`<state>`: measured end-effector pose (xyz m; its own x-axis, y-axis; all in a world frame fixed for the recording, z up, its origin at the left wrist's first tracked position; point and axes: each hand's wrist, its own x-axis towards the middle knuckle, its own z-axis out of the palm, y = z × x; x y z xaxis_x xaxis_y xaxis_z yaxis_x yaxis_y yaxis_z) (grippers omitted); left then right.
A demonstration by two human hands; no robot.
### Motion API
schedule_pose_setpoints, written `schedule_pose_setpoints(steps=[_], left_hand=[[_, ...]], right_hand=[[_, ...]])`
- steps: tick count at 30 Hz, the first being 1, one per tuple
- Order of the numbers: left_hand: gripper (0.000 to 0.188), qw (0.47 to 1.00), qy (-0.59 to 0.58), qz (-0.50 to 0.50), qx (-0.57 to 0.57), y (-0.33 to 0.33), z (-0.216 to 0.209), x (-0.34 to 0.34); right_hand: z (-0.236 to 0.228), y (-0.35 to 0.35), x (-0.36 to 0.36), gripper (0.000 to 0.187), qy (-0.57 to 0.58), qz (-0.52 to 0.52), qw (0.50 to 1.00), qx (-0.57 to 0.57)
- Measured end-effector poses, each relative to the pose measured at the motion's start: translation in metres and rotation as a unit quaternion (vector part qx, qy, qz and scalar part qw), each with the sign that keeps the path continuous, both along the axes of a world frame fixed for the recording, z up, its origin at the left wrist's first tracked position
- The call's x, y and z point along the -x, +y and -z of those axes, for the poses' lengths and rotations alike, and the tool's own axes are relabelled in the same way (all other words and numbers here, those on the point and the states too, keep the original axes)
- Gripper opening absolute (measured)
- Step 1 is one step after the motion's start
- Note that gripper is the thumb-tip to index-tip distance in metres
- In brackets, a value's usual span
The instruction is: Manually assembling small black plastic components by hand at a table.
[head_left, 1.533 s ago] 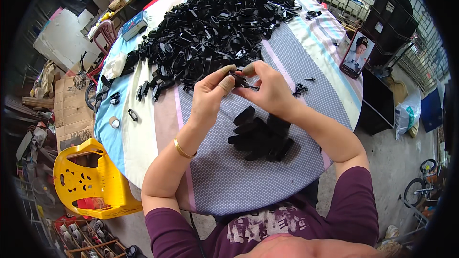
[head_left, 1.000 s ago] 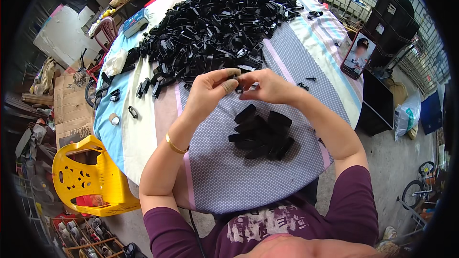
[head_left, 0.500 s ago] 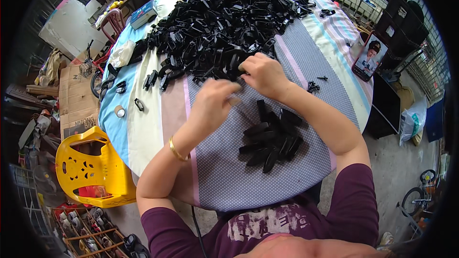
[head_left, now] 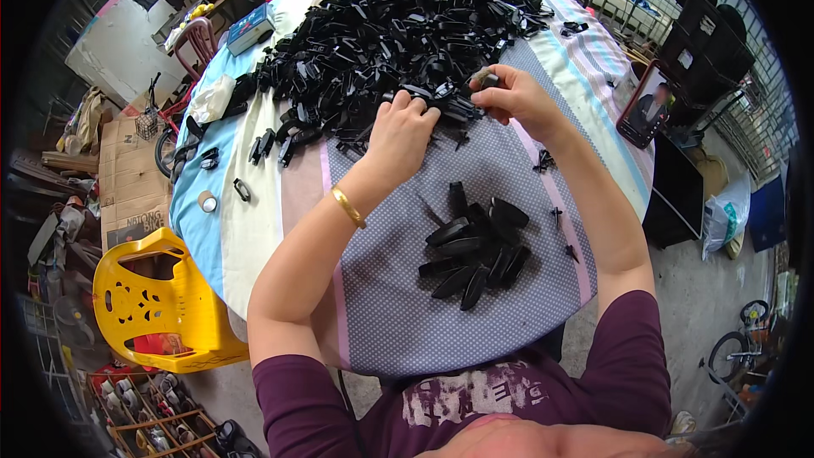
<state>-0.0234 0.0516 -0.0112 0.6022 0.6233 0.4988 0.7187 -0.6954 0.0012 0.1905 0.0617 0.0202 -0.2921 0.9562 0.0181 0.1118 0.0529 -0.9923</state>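
A big heap of small black plastic pieces (head_left: 381, 42) covers the far half of the round table. At its near edge my left hand (head_left: 401, 137) has its fingers curled down among the pieces; what lies under the fingertips is hidden. Just to the right, my right hand (head_left: 521, 103) is raised beside the heap, thumb and forefinger pinched together. A small tan-grey bit (head_left: 485, 78) shows at its fingertips, too small to name. Nearer me lies a loose cluster of longer, black, rounded plastic pieces (head_left: 465, 246).
A few thin dark scraps (head_left: 557, 217) lie on the right of the patterned cloth (head_left: 381, 322). A phone (head_left: 646, 106) stands at the right edge. On the left are a white plastic bag (head_left: 212, 99), a small roll (head_left: 207, 201), a blue box (head_left: 250, 28) and a yellow chair (head_left: 161, 301).
My left hand has moved up and right onto the heap's edge. My right hand has shifted right and slightly up. Thin dark scraps now show on the cloth at right and beside the cluster.
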Motion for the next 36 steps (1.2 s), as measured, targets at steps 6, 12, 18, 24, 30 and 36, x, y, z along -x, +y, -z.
schedule_pose_setpoints(steps=[6, 12, 18, 24, 30, 36], left_hand=[[0.015, 0.999, 0.011, -0.051, -0.005, -0.007, -0.008, -0.029], [0.012, 0.997, 0.072, 0.006, -0.023, 0.012, 0.003, -0.045], [0.012, 0.983, -0.154, 0.049, 0.089, 0.008, -0.007, -0.027], [0.013, 0.764, -0.528, 0.05, 0.368, -0.007, -0.013, 0.0], [0.025, 0.628, -0.646, 0.042, 0.431, -0.031, -0.011, -0.011], [0.033, 0.665, -0.624, 0.071, 0.405, -0.036, -0.013, -0.009]], right_hand=[[-0.002, -0.001, -0.014, 0.02, 0.024, 0.017, 1.0, -0.003], [0.01, 0.003, -0.011, 0.021, 0.144, -0.044, 0.987, 0.056], [0.01, -0.003, 0.003, 0.026, 0.144, -0.031, 0.989, 0.014], [0.016, -0.016, 0.024, 0.023, 0.156, -0.011, 0.988, -0.016], [0.019, -0.035, 0.044, 0.02, 0.04, 0.043, 0.995, -0.085], [0.017, -0.041, 0.047, 0.016, -0.003, 0.073, 0.974, -0.214]])
